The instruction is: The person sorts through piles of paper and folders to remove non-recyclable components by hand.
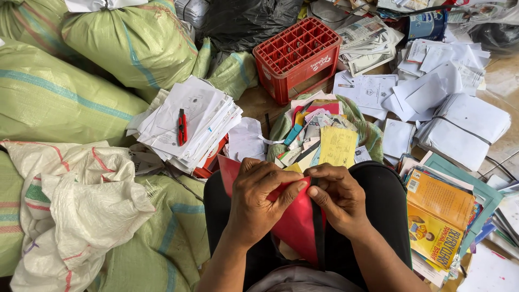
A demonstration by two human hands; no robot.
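The person sits with a red folder [294,224] on the lap, among paper heaps on the floor. The left hand [259,200] lies over the folder's upper edge, its fingers [286,190] curled down and pinching the red cover near the top corner. The right hand [338,197] meets it there, thumb and forefinger closed narrowly on the black spine strip [318,227] that runs down the folder's right side. Both hands are therefore closed on the folder, touching each other at the corner.

The step in hand looks like working the strip loose from the cover. To do it well, I judge the left hand should hold the cover flat and firm just beside the strip, while the right draws along the strip's length, not across it, so the cover does not tear.

Just beyond the knees lies a mixed pile with a yellow sheet [338,146]. To the left sits a stack of white papers [189,121] with a red utility knife [183,127] on top. A red plastic crate [297,57] stands further off, and green woven sacks [135,43] fill the left.
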